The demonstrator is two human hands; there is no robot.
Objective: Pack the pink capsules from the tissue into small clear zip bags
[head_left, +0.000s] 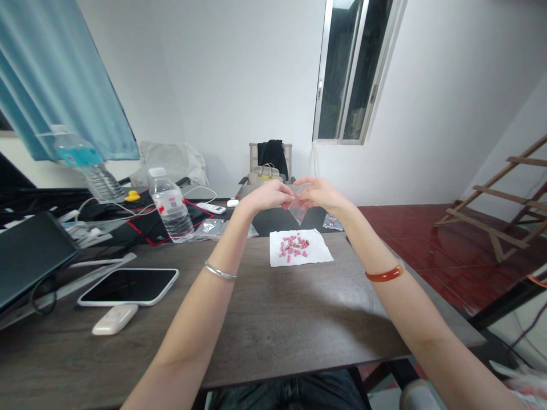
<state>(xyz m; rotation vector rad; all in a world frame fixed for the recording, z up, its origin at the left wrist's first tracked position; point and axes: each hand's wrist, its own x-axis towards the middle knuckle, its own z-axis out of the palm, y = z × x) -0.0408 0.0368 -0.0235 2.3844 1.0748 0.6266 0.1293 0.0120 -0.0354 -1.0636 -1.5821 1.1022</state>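
Observation:
Held up between both hands is a small clear plastic bag (298, 213), its lower corner hanging down. My left hand (270, 195) pinches the bag's left side, while my right hand (318, 193) grips its right side. Below and just nearer to me lies a white paper sheet (321, 250) on the table (290, 307). Several small pink pieces (290, 249) are scattered on it, with a few brownish-gold pieces (296, 246) among them. What the bag contains, if anything, is too small to tell.
Two water bottles (171, 208) stand at the left, near more plastic bags (210, 229). A tablet-like phone (130, 286), a white case (115, 319) and a laptop (34, 256) lie on the left side. Another small packet (332, 222) is beyond the paper. A wooden ladder (496, 210) leans at right.

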